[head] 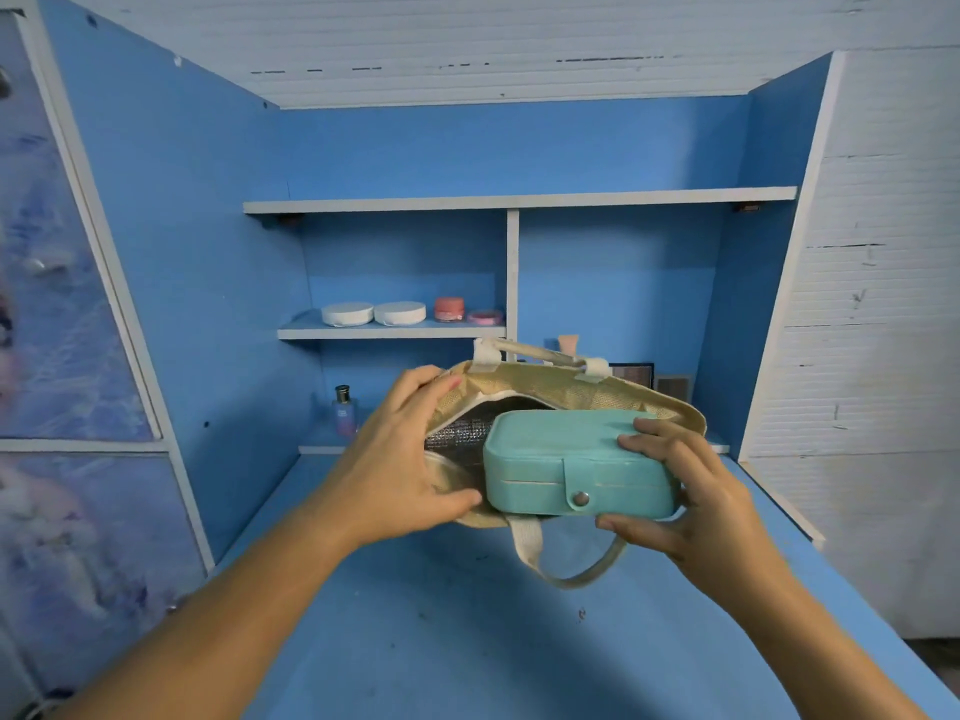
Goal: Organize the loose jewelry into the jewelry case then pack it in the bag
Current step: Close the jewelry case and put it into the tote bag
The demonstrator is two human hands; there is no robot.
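Note:
A teal jewelry case (566, 462), closed with its snap tab fastened, sits partway inside the mouth of a tan woven bag (550, 389) with a silver lining. My right hand (685, 496) grips the case's right end, fingers on top and thumb under the front. My left hand (400, 459) holds the bag's left rim, spreading the mouth wide, thumb on the near rim and fingers on the far rim. One cream handle loop (566, 569) hangs toward me. No loose jewelry is visible.
The blue desk top (467, 641) stretches toward me. A small perfume bottle (344, 410) stands at the back left. On a low shelf (389, 332) sit two white round tins and pink pots. A palette (631, 375) stands behind the bag.

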